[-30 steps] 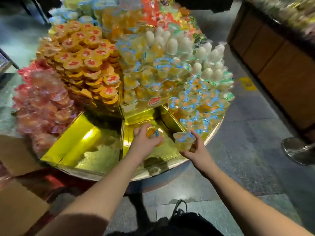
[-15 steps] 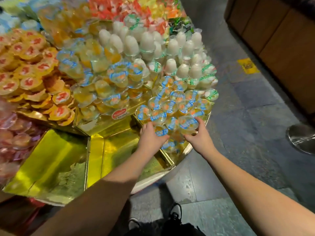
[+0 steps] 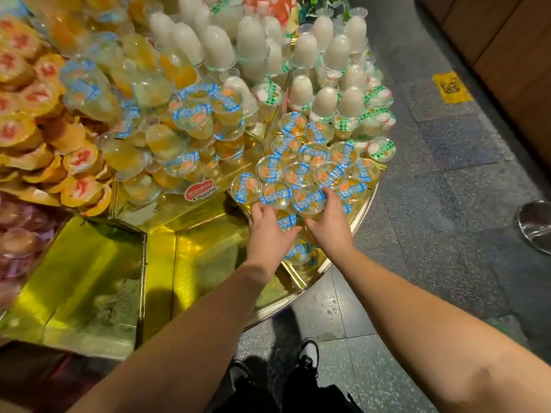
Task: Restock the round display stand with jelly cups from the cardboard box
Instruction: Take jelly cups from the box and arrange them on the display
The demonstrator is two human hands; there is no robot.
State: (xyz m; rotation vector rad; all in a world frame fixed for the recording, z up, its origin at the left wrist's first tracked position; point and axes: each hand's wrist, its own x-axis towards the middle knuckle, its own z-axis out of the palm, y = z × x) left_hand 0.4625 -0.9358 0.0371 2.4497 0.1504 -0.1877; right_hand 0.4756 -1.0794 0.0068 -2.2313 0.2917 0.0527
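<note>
Both hands are working at the near right edge of the round stand (image 3: 334, 265), in the wedge where blue-lidded jelly cups (image 3: 310, 162) are lying packed in rows. The left hand (image 3: 268, 231) is curling its fingers around one cup (image 3: 286, 221) at the near end of that wedge, holding it between thumb and fingers. The right hand (image 3: 331, 222) is sitting just beside it, fingers bent around another cup (image 3: 308, 199) and touching the row in front. Another cup (image 3: 298, 251) is lying below the two hands, near the rim. Left of this wedge, two gold compartments (image 3: 98, 272) are showing bare foil floors. Behind them, orange cups (image 3: 80, 162) are heaping toward the left, and white cups (image 3: 217, 46) are stacking up at the far side. The cardboard box is showing only as a brown corner (image 3: 12, 408) at the bottom left edge.
</note>
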